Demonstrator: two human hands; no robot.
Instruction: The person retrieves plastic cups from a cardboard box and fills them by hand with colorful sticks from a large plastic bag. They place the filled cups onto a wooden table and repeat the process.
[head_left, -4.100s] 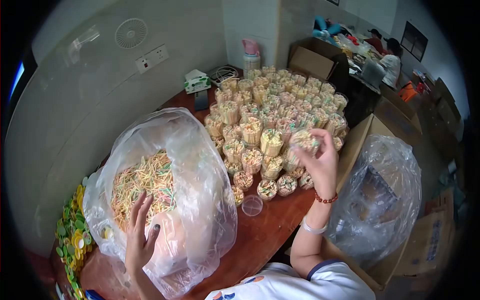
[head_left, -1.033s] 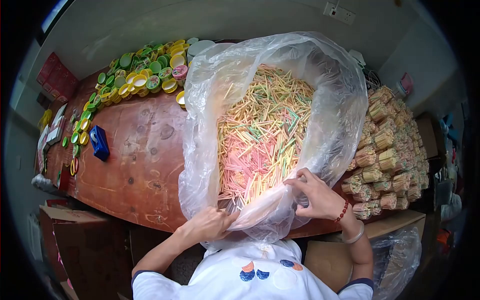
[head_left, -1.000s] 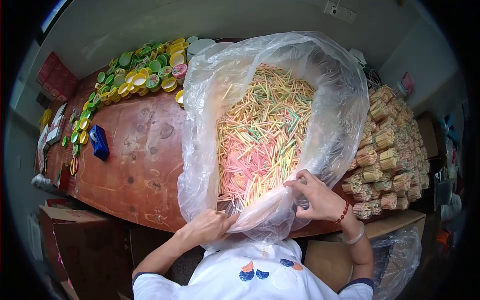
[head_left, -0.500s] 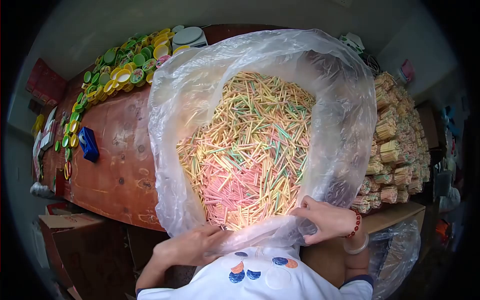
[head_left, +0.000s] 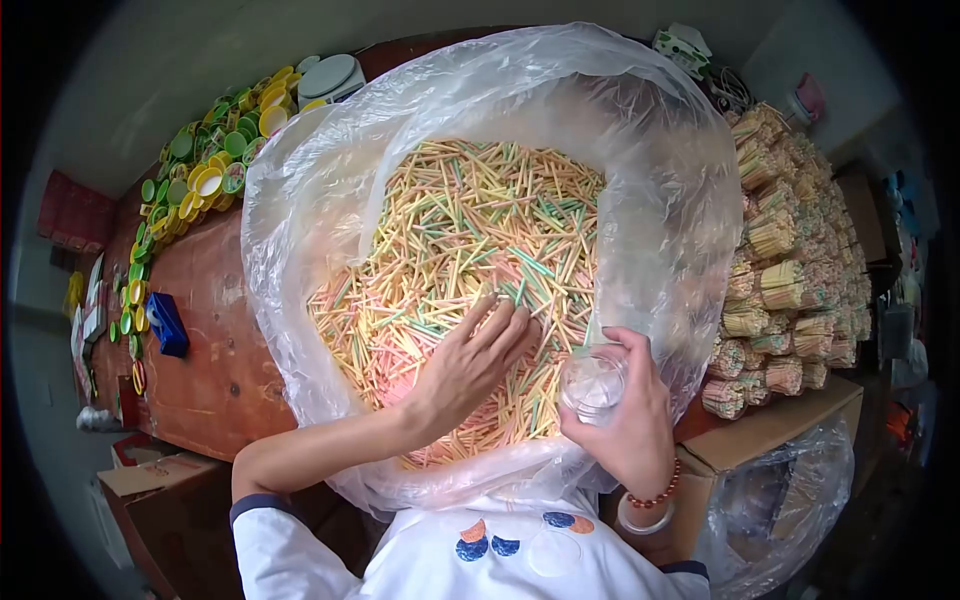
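Observation:
A large clear plastic bag (head_left: pixel 670 230) stands open in front of me, full of thin, short pastel sticks (head_left: pixel 480 220) in yellow, pink and green. My left hand (head_left: pixel 478 355) lies over the middle of the pile, palm down. Its fingers stretch forward onto the sticks, slightly bent, and I see nothing gripped in them. At the bag's near right side, my right hand (head_left: pixel 635 410) is wrapped round a small clear plastic jar (head_left: pixel 592 385), its round mouth facing up. The palm side of the left hand is hidden.
Bundled sticks (head_left: pixel 785 280) are stacked high on the right, above a cardboard box (head_left: pixel 770 425). Green and yellow lids (head_left: pixel 205 180) spread along the table's (head_left: pixel 230 310) left side, near a white scale (head_left: pixel 328 78) and a blue tape dispenser (head_left: pixel 166 325).
Both hands have left the bag's near rim. The left has moved forward onto the sticks; the right now holds a clear jar. The view has shifted slightly.

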